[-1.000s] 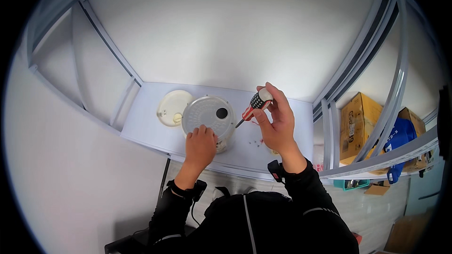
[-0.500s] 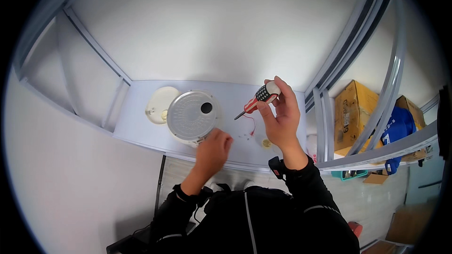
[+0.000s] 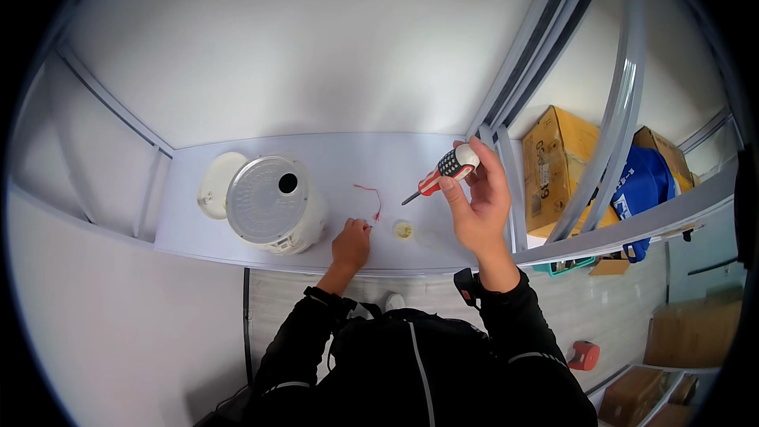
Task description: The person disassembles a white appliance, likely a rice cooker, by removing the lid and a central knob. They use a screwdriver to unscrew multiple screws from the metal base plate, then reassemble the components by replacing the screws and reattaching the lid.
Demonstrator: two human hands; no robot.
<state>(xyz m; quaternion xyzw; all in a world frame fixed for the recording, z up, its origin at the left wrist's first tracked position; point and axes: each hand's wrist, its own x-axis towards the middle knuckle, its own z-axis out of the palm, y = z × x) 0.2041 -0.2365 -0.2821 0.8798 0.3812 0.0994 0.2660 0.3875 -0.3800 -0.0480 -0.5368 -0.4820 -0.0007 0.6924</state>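
Observation:
My right hand (image 3: 480,198) is raised over the table's right side, closed around a screwdriver (image 3: 444,175) with a red, white and black patterned handle; its shaft points down-left. My left hand (image 3: 352,243) is low on the white table (image 3: 190,229), fingertips curled together over a tiny item I cannot make out. Just above them lies a red wire (image 3: 371,194). A small round yellowish piece (image 3: 403,230) lies to their right. At the left stands a white cylindrical appliance (image 3: 265,202) with a clear-grey top and a black disc, partly over a cream oval plate (image 3: 213,182).
A grey metal frame (image 3: 628,87) borders the right side, beside cardboard boxes (image 3: 553,166) and a blue bag (image 3: 636,190). A white panel (image 3: 316,47) backs the table. On the floor are a red object (image 3: 585,354) and more boxes (image 3: 684,332).
My left hand has left the appliance's front edge and moved right to the tabletop by the red wire. My right hand still holds the screwdriver. The view has shifted, moving the appliance leftward in frame.

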